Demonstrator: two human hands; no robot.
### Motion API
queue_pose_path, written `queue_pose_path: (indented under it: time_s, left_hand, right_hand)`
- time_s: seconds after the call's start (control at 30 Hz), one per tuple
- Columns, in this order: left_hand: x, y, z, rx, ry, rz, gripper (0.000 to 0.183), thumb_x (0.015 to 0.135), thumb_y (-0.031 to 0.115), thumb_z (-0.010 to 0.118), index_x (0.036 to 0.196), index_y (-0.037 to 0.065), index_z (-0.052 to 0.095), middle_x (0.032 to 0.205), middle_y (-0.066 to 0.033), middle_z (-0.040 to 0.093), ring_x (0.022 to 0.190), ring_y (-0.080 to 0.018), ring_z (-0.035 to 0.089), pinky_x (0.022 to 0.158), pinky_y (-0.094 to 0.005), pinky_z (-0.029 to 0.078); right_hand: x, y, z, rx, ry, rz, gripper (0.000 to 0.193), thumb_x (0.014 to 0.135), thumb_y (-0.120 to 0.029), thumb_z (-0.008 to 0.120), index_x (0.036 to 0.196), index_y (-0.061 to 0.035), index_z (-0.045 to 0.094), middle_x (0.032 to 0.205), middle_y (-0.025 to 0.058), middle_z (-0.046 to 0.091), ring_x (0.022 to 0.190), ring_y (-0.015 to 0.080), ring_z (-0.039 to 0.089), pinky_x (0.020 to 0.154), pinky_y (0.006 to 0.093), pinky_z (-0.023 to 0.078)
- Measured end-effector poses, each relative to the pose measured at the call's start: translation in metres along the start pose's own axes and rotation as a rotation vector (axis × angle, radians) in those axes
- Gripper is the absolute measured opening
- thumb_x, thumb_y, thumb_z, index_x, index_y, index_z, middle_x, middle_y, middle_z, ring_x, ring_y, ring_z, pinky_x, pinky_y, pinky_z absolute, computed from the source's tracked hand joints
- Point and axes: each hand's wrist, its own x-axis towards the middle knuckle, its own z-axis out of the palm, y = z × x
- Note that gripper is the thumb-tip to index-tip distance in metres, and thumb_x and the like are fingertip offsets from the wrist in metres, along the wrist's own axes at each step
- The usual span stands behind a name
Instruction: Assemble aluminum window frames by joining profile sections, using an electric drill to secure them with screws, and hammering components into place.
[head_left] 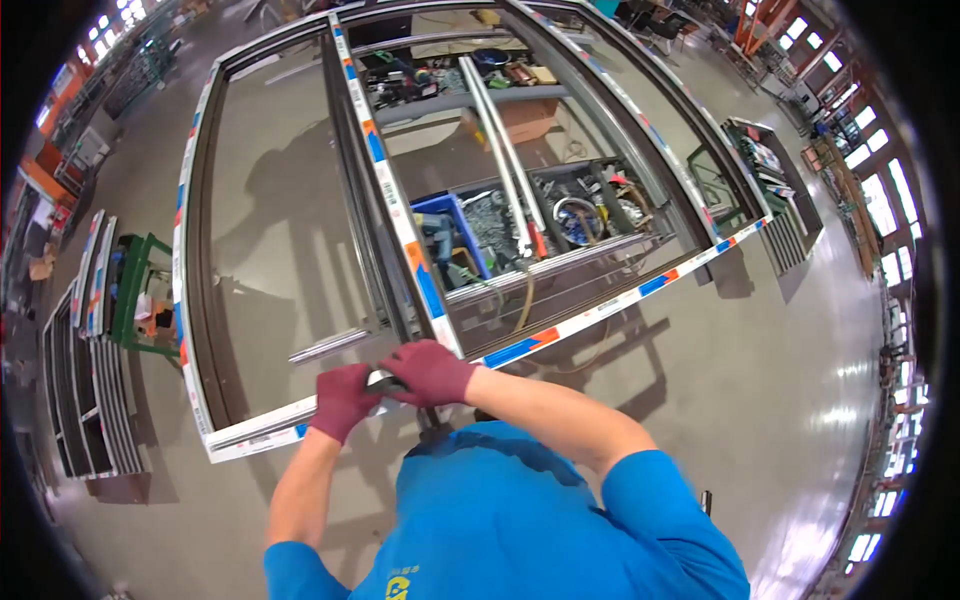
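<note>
A large window frame (395,205), its dark bars faced with white film patterned in blue and orange, lies spread out in front of me. Both my hands wear maroon gloves and meet at its near edge, where an upright divider joins the near rail (255,437). My left hand (343,400) is closed, its fingers curled toward the right one. Beside it my right hand (432,372) is bent over the joint, also closed. A small dark piece (388,384) shows between them; its kind is hidden by the gloves.
Under the frame, a tool tray holds a blue bin (452,235), loose screws and a roll of tape. Two pale metal strips (500,150) lie across it. A short metal profile (330,345) is at the left. Stacked frames (90,400) and a green stand (140,295) stand far left.
</note>
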Motion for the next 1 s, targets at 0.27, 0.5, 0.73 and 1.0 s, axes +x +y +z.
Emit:
queue_pose_path:
  time_s: [0.27,0.5,0.73,1.0]
  left_hand:
    - [0.024,0.036,-0.068,0.187,0.297,0.023,0.056,0.071,0.033,0.090,0.116,0.008,0.068,0.109,-0.0138,0.068,0.102,-0.0382,0.066,0.086,-0.0520,0.053]
    - [0.086,0.123,-0.035,0.049,0.691,-0.143,0.075,0.080,0.023,0.086,0.146,0.002,0.058,0.151,-0.0221,0.053,0.140,-0.0445,0.050,0.118,-0.0532,0.038]
    - [0.198,0.123,0.044,-0.207,0.391,-0.611,0.098,0.086,0.031,0.084,0.160,-0.007,0.032,0.159,-0.0297,0.044,0.148,-0.0453,0.043,0.123,-0.0458,0.036]
    - [0.219,0.123,0.060,-0.220,0.352,-0.778,0.097,0.087,0.015,0.079,0.168,0.010,0.026,0.161,-0.0225,0.048,0.145,-0.0391,0.051,0.116,-0.0425,0.045]
  right_hand:
    - [0.018,0.018,-0.096,-0.034,0.101,-0.061,0.052,0.087,-0.053,0.076,0.108,-0.0063,0.068,0.101,0.0191,0.068,0.094,0.0392,0.070,0.080,0.0505,0.057]
    - [-0.175,0.224,-0.205,0.066,0.246,0.622,0.051,0.091,-0.043,0.078,0.130,-0.0130,0.070,0.120,0.0144,0.072,0.111,0.0382,0.070,0.092,0.0507,0.057]
    - [-0.234,0.368,-0.228,-0.147,-0.075,0.994,0.040,0.099,-0.043,0.065,0.117,-0.0072,0.069,0.118,0.0199,0.073,0.108,0.0409,0.070,0.092,0.0524,0.055]
    - [-0.166,0.477,-0.115,0.067,-0.371,1.102,0.051,0.099,-0.048,0.062,0.125,-0.0043,0.069,0.122,0.0246,0.073,0.110,0.0434,0.071,0.095,0.0521,0.056]
